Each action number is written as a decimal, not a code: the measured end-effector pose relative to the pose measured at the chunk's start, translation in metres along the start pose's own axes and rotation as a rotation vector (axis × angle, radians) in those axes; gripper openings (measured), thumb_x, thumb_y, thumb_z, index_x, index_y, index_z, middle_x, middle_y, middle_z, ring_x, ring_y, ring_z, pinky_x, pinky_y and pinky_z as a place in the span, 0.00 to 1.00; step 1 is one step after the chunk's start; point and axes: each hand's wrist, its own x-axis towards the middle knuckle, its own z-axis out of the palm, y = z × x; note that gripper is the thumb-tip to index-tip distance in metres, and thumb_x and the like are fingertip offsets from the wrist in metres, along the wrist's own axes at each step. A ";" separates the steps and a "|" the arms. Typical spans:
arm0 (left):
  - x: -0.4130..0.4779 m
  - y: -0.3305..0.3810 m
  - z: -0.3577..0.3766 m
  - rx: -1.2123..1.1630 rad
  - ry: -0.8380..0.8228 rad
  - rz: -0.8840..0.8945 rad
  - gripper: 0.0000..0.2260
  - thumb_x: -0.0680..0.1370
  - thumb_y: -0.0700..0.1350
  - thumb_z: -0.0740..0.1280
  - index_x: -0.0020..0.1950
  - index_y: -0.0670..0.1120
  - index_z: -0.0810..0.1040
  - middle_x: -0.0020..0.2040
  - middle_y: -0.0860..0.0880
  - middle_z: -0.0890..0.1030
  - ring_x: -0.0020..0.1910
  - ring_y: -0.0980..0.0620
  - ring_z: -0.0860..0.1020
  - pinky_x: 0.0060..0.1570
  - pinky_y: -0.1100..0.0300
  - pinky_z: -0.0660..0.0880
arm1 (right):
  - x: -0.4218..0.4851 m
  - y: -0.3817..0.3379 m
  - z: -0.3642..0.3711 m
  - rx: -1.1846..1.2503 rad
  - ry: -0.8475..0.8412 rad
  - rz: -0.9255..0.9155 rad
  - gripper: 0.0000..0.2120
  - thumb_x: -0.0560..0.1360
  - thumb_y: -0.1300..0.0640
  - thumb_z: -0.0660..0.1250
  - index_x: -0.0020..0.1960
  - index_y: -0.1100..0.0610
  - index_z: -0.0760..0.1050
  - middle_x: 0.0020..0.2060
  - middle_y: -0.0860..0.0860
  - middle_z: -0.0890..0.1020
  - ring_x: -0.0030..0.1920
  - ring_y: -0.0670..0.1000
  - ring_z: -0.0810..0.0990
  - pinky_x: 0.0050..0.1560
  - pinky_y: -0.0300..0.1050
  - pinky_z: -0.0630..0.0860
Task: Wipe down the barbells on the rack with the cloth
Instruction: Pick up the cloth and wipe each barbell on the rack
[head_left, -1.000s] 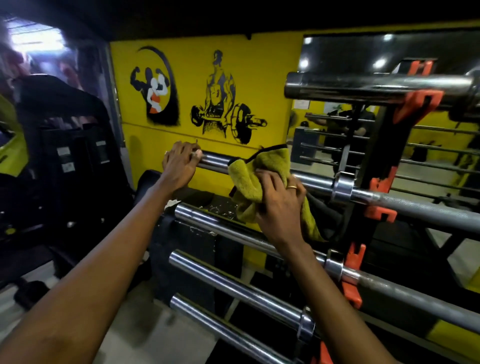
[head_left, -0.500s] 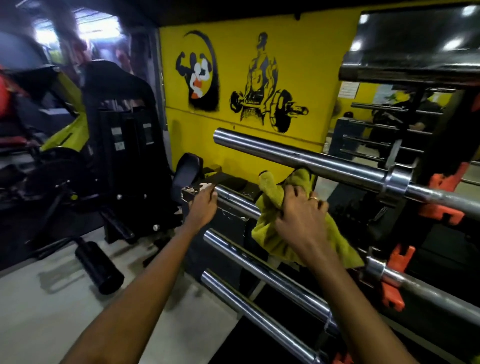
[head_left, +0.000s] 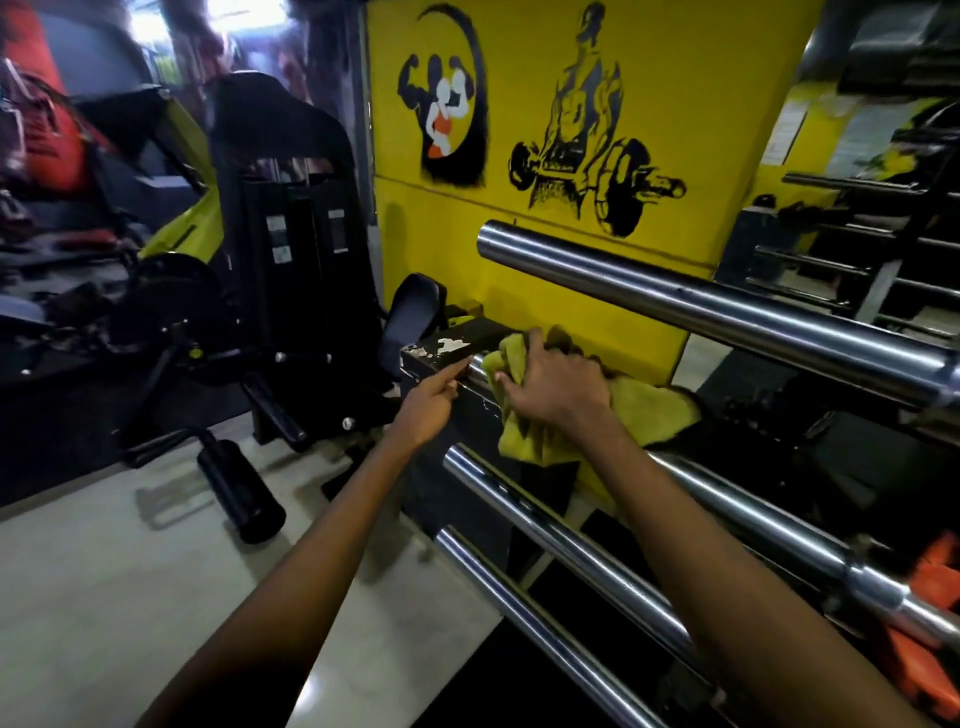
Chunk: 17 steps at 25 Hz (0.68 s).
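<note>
Several chrome barbells lie stacked on the rack, their sleeves pointing left. The top barbell (head_left: 727, 306) runs above my hands. My right hand (head_left: 556, 387) grips a yellow cloth (head_left: 644, 410) wrapped round the left end of the second barbell (head_left: 475, 364), which the cloth mostly hides. My left hand (head_left: 428, 408) sits just left of it, a finger stretched toward that bar's tip, the other fingers curled. Two more barbells, the third (head_left: 545, 530) and the lowest (head_left: 519, 608), lie below.
Orange rack hooks (head_left: 930, 597) hold the bars at the lower right. A black box with chipped paint (head_left: 447, 348) stands behind the bar ends. A black weight machine (head_left: 291, 249) and its roller pad (head_left: 239, 493) stand left on the pale floor. A yellow wall (head_left: 701, 104) lies behind.
Both hands have come down from the upper bar to the second one. The right hand has slid the cloth left to the bar's end. My view has dropped and moved closer.
</note>
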 end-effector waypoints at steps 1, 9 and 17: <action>0.001 -0.004 -0.001 -0.028 0.026 -0.013 0.18 0.83 0.41 0.56 0.69 0.57 0.72 0.67 0.47 0.76 0.66 0.50 0.74 0.67 0.53 0.69 | 0.011 -0.005 0.003 0.013 -0.016 -0.071 0.36 0.79 0.35 0.57 0.78 0.55 0.53 0.57 0.57 0.80 0.56 0.61 0.80 0.55 0.55 0.76; -0.001 0.005 0.008 -0.130 0.060 0.040 0.14 0.81 0.49 0.58 0.63 0.62 0.75 0.63 0.48 0.79 0.63 0.49 0.76 0.66 0.47 0.71 | 0.009 -0.007 0.000 0.025 -0.028 -0.077 0.28 0.78 0.36 0.60 0.70 0.54 0.66 0.61 0.57 0.79 0.61 0.61 0.77 0.58 0.57 0.76; 0.014 0.032 0.040 0.019 0.108 0.186 0.15 0.83 0.53 0.56 0.63 0.50 0.78 0.58 0.47 0.79 0.57 0.54 0.76 0.59 0.56 0.72 | -0.128 0.081 -0.036 -0.181 0.008 0.165 0.33 0.77 0.28 0.48 0.68 0.52 0.68 0.59 0.54 0.81 0.57 0.59 0.79 0.57 0.56 0.75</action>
